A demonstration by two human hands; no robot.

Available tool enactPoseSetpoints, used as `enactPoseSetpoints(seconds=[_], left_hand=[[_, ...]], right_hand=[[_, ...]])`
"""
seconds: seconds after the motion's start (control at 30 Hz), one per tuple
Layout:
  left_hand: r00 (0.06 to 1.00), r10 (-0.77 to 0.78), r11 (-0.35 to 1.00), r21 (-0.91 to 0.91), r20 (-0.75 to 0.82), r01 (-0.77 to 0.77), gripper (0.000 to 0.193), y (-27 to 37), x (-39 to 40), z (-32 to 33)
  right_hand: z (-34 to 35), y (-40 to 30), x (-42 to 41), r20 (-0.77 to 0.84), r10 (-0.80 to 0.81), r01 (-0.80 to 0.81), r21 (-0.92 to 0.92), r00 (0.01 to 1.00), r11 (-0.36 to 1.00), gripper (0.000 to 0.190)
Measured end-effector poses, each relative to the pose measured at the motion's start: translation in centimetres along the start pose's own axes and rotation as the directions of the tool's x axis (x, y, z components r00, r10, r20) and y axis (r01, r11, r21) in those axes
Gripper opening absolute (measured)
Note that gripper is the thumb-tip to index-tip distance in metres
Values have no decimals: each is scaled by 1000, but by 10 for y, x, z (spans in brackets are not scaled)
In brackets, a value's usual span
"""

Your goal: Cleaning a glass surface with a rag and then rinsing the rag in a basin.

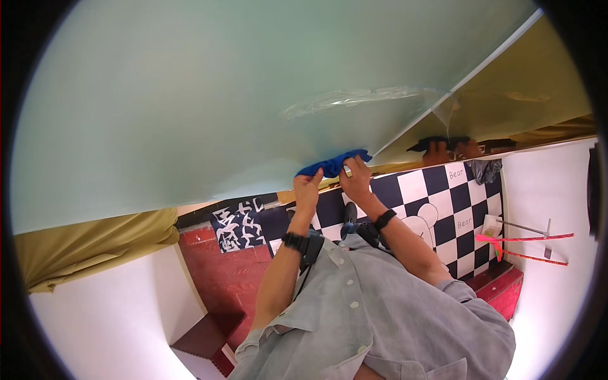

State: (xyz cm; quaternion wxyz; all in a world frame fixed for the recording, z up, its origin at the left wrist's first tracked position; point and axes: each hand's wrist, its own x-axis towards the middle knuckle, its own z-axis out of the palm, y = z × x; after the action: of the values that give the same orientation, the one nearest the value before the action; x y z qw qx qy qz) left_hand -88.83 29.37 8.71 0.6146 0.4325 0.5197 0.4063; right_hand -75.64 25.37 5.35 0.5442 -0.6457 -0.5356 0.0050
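A crumpled blue cloth (pixel 332 164) lies against the lower edge of a large pale green, glossy panel (pixel 166 109). My left hand (pixel 308 189) grips the cloth's left part between thumb and fingers. At its right part, my right hand (pixel 356 178) pinches the cloth too, with the fingers bent. Both wrists carry black bands. A thin white strip (pixel 427 114) runs up along the panel's right side. Beside it, a brownish, shiny surface (pixel 532 85) shows a dark reflection of the hands and cloth. Clear crinkled plastic film (pixel 356 98) shows on the panel above the hands.
Below lies a black-and-white checkered mat (pixel 413 187) on a red floor (pixel 213 280). Olive fabric (pixel 109 242) hangs at the left. A black plastic bag (pixel 485 170), a metal rod (pixel 522 228) and pink ribbon (pixel 491 241) are at the right, near a white wall (pixel 546 190).
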Motion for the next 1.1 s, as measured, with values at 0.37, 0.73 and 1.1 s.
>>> enactPoseSetpoints(seconds=[0.37, 0.73, 1.1], left_hand=[[995, 92, 958, 273, -23, -83, 48, 6, 8, -23], [719, 668, 740, 265, -191, -618, 26, 192, -51, -36], [929, 347, 828, 508, -128, -239, 25, -44, 11, -74]], right_hand=[[-9, -31, 22, 67, 127, -133, 101, 990, 986, 19], [-20, -169, 113, -105, -279, 291, 139, 955, 946, 28], [75, -5, -45, 277, 63, -80, 50, 959, 996, 25]])
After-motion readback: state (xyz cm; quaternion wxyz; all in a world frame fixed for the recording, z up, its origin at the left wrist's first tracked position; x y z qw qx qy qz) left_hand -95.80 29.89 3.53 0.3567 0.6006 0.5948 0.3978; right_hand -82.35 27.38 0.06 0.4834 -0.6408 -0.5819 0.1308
